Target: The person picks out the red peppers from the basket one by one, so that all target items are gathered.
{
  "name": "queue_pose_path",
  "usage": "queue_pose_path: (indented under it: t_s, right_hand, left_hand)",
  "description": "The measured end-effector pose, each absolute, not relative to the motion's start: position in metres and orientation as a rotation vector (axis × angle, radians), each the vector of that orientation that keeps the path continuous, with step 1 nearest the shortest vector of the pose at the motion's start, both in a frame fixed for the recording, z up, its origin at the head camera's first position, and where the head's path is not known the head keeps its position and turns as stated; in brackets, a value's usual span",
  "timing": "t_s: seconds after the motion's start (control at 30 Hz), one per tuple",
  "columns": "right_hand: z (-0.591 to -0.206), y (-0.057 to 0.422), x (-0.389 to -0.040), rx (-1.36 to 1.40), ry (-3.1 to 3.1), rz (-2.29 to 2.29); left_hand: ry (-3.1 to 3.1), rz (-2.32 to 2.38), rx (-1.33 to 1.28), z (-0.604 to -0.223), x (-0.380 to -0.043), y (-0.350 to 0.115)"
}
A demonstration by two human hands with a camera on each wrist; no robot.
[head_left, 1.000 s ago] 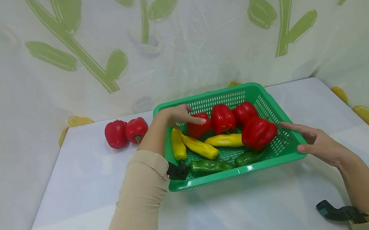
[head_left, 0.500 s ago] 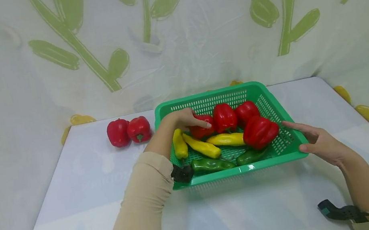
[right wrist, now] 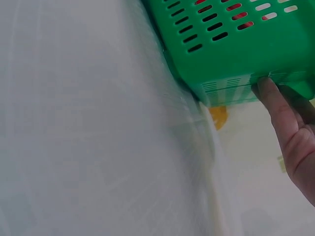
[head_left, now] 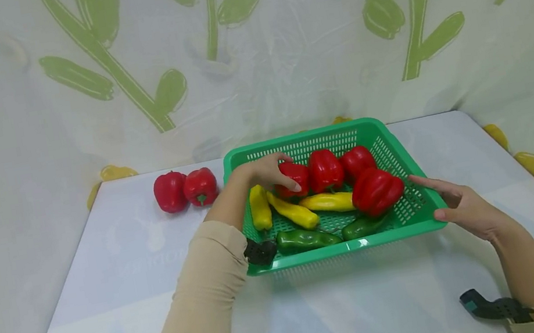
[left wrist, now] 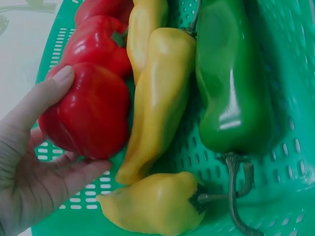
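Note:
My left hand reaches into the green plastic basket and grips a red bell pepper at its left end. The left wrist view has the thumb on top of this red bell pepper and the fingers curled under its near side. At the basket's front right corner, my right hand holds the rim, thumb at the corner and a finger over the right edge. The right wrist view shows a digit against the wall of the basket; the other fingers are partly hidden.
In the basket lie further red bell peppers, yellow peppers and green peppers. Two red bell peppers stand on the white table left of it. A leaf-printed curtain rises behind.
My left hand has moved slightly right and its fingers have settled round the red bell pepper. The right hand keeps its place on the basket's rim.

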State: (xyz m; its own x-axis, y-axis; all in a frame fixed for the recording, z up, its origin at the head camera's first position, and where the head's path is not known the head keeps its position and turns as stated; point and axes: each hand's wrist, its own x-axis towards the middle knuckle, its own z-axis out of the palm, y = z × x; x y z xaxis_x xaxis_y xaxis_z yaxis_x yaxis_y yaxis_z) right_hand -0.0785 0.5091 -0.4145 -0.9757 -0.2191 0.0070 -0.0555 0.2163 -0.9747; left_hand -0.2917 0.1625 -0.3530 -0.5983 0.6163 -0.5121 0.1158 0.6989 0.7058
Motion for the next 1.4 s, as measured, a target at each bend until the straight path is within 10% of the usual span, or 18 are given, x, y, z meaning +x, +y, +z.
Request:
queue_pose_path:
  t_s: [1.4]
  right_hand:
    - [-0.414, 0.509, -0.078, -0.297, 2.362, -1.865]
  left_hand:
    - [2.306, 1.044, 0.761, -0.299, -0.311, 0.075]
